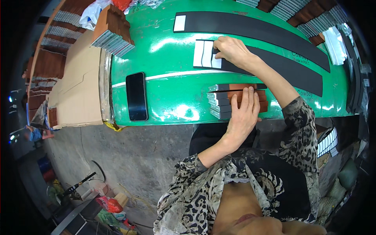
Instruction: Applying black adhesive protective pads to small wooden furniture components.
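Observation:
Near the front edge of the table lies a stack of brown blocks with grey, metal-looking ends [219, 102]. My left hand [244, 111] is laid over this stack, its fingers bent across the top and gripping it. Farther off, my right hand [231, 51] is at the white end [203, 55] of a long black strip [290, 68], with thumb and fingers pinched together. Thin dark lines cross that white end. What the right fingertips hold is hidden. A second black strip [250, 24] with a white patch [179, 23] lies beyond, apart from my hands.
A black phone [136, 96] lies on the green tabletop [168, 94], left of the stack. Another brown and grey stack [113, 31] stands at the far left beside a cardboard sheet [78, 82]. More such blocks [297, 13] line the far right edge. White paper [335, 45] lies near them.

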A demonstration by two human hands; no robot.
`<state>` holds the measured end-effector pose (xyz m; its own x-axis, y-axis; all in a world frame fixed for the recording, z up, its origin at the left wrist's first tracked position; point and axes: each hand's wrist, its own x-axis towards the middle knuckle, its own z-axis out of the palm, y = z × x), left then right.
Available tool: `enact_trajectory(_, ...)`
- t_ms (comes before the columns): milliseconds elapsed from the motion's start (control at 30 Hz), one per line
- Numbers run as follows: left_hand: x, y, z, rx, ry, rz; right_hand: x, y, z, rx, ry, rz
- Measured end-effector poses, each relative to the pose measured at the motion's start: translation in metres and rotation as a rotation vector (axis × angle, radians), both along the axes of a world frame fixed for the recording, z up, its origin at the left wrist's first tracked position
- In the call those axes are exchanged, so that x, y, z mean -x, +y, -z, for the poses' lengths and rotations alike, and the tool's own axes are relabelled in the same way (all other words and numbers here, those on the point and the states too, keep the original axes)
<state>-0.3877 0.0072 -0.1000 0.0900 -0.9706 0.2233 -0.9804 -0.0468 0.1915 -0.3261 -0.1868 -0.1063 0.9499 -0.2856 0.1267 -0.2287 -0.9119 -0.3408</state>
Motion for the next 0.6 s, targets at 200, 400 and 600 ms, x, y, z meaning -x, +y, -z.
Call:
enact_trajectory(200,-0.003,0.003,0.002,-0.012,0.032,0.001,-0.012,-0.002,0.017,0.305,0.05,-0.134)
enact_trajectory(400,-0.006,0.005,0.002,-0.006,0.025,-0.009,-0.014,-0.002,0.017,0.256,0.012,-0.141)
enact_trajectory(600,0.002,-0.003,0.006,0.029,0.019,0.011,0.003,-0.042,0.009,-0.153,-0.003,0.053)
